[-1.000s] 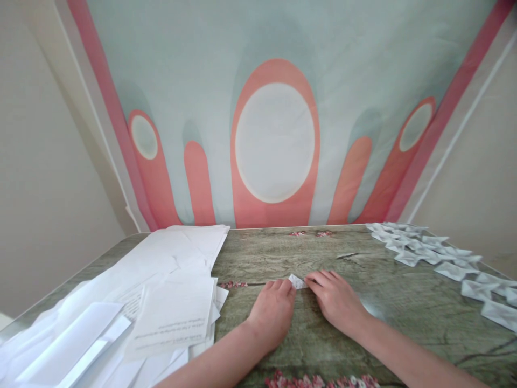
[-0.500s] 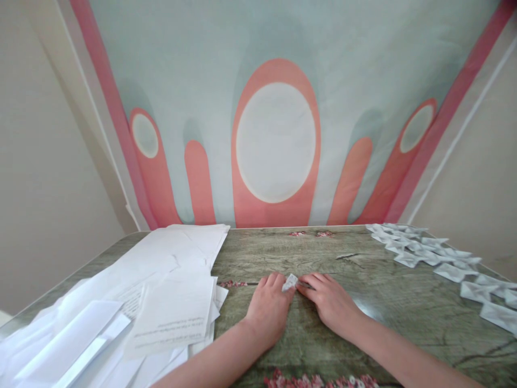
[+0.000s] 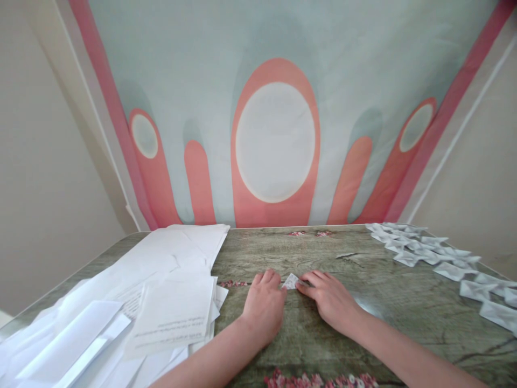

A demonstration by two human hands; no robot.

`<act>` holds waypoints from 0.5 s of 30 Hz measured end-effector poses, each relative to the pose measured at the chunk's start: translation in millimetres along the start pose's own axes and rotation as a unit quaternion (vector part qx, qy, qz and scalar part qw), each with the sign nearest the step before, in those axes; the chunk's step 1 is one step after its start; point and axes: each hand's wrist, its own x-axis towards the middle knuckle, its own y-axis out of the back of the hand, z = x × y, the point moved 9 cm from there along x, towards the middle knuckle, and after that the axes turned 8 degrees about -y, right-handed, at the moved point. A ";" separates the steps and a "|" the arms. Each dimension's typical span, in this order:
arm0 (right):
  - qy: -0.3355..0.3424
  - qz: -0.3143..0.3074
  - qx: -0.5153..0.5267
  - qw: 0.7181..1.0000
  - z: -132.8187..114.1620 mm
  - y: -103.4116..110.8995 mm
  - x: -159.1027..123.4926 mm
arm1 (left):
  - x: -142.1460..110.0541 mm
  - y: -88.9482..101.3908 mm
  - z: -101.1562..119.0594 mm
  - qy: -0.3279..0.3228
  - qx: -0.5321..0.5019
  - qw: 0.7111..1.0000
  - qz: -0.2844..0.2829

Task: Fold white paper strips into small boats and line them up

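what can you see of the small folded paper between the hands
The small folded paper is white with grey marks, probably print, too small to read. It looks like thin paper creased into a rough triangle, point away from the person. It sits at the middle of the wood-patterned table, with the left hand at one side and the fingers of the right hand at the other.

a paper-craft spot indoors, home or classroom unclear, loose white printed sheets [image 3: 173,310], small folded white paper pieces [image 3: 451,271], grey-green wood-grain table with pink blossoms [image 3: 262,252], pale green backdrop with coral arches [image 3: 194,70], plain beige walls [image 3: 40,178]
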 end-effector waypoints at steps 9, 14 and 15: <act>-0.001 -0.005 -0.006 1.000 1.2 -2.2 -1.0 | -0.2 -0.8 1.3 -0.014 -0.001 1.000 0.018; 0.013 0.018 0.018 1.000 1.9 -3.8 -4.4 | -2.2 4.9 -2.5 0.006 -0.041 0.997 0.065; 0.017 0.022 0.023 0.999 1.8 -4.0 -4.7 | -2.1 4.8 -2.5 0.006 -0.050 0.996 0.077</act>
